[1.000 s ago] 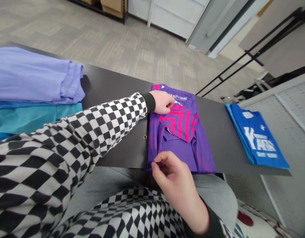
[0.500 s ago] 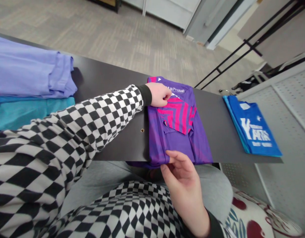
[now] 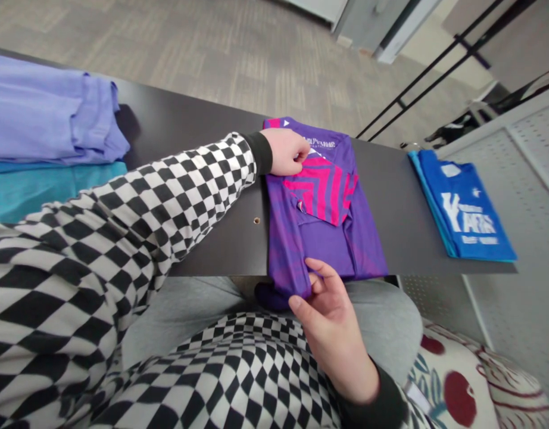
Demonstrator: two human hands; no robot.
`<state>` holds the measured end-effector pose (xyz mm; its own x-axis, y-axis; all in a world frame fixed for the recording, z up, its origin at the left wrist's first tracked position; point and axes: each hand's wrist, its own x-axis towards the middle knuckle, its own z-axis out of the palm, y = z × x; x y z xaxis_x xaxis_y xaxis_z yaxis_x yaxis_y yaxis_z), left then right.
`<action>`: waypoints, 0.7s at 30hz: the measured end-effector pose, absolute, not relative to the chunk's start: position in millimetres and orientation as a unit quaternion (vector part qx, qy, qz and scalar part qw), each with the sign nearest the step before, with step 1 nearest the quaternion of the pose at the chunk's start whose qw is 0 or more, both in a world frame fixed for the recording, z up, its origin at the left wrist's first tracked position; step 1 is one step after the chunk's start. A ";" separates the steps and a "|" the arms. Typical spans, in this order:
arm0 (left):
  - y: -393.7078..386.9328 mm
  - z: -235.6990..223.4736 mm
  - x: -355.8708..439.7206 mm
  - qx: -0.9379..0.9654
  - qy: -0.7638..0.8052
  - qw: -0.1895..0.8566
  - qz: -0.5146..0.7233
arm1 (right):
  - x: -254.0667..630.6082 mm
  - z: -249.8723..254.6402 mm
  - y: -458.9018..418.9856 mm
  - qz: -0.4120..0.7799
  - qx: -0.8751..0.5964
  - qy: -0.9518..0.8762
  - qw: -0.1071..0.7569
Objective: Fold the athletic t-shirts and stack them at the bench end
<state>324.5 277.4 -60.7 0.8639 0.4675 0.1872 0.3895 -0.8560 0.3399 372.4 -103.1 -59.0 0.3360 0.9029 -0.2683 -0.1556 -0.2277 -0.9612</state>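
Note:
A purple jersey (image 3: 326, 241) with pink stripes lies partly folded on the dark table. Its near left part sags over the table's front edge. My left hand (image 3: 286, 152) is closed at the jersey's upper left side, fingers curled down onto the cloth; its fingertips are partly hidden. Down at the front edge, my right hand (image 3: 330, 325) has thumb and fingers around the near edge of the jersey's left fold.
Folded lavender cloth (image 3: 42, 113) and teal cloth (image 3: 55, 187) are stacked on the left. Folded blue shirts (image 3: 468, 208) with white print lie at the right end of the table (image 3: 180, 128). A grey perforated panel (image 3: 531, 146) stands beyond them.
My right hand has drawn the jersey's near left edge slightly toward me, and more cloth hangs past the table edge. My left hand stays on the upper left side. The view has tilted down slightly.

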 end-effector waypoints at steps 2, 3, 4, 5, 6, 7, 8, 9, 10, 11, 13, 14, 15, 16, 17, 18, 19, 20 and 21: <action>276.9 -59.8 324.7 0.955 0.225 0.146 0.126 | 375.2 -62.5 -108.1 0.480 -0.622 -0.319 0.529; 276.9 -59.5 324.9 0.955 0.226 0.147 0.122 | 377.4 -65.2 -111.0 0.474 -0.630 -0.325 0.522; 277.0 -59.5 325.1 0.955 0.226 0.149 0.120 | 380.1 -68.6 -114.1 0.466 -0.642 -0.328 0.513; 277.4 -59.7 325.3 0.955 0.226 0.152 0.118 | 383.0 -72.8 -117.2 0.458 -0.654 -0.331 0.503; 278.1 -60.3 325.4 0.954 0.226 0.155 0.118 | 386.0 -77.4 -120.3 0.450 -0.667 -0.334 0.490; 278.8 -61.3 325.5 0.954 0.224 0.159 0.119 | 388.8 -82.3 -123.0 0.442 -0.679 -0.337 0.479; 279.7 -62.6 325.4 0.953 0.222 0.164 0.122 | 391.2 -87.2 -125.2 0.435 -0.689 -0.338 0.470; 280.4 -64.0 325.1 0.953 0.219 0.169 0.124 | 393.1 -91.6 -126.8 0.430 -0.695 -0.339 0.466; 280.8 -65.4 324.8 0.952 0.217 0.174 0.127 | 394.3 -95.4 -127.6 0.426 -0.698 -0.339 0.466; 280.6 -66.4 324.3 0.951 0.216 0.177 0.130 | 394.9 -98.4 -127.8 0.426 -0.697 -0.338 0.467; 277.9 -65.2 323.0 0.950 0.218 0.175 0.139 | 394.6 -102.1 -126.6 0.437 -0.691 -0.339 0.466; 275.0 -62.4 322.1 0.950 0.219 0.171 0.144 | 394.1 -102.9 -125.5 0.445 -0.688 -0.343 0.459; 270.9 -57.8 321.2 0.950 0.218 0.165 0.149 | 393.5 -103.2 -124.3 0.454 -0.685 -0.349 0.450; 265.8 -51.5 320.1 0.951 0.215 0.158 0.154 | 393.1 -103.3 -123.2 0.460 -0.685 -0.354 0.441; 259.7 -43.6 318.9 0.954 0.209 0.151 0.155 | 392.9 -103.1 -122.2 0.462 -0.687 -0.357 0.433; 253.1 -34.7 317.7 0.958 0.197 0.144 0.152 | 392.8 -102.8 -121.3 0.460 -0.689 -0.360 0.429; 246.1 -25.7 316.4 0.964 0.177 0.139 0.142 | 392.8 -102.4 -120.4 0.454 -0.692 -0.362 0.428; 239.0 -17.1 315.2 0.970 0.152 0.139 0.126 | 392.9 -101.8 -119.6 0.447 -0.695 -0.363 0.430; 232.3 -9.7 314.0 0.976 0.124 0.147 0.105 | 393.0 -100.9 -118.7 0.439 -0.698 -0.363 0.434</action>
<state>314.0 232.3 -9.7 0.9470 0.2735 0.1687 0.2119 -0.9261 0.3123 393.0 -118.7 -100.9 0.3514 0.8874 -0.2983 0.1261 -0.3606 -0.9242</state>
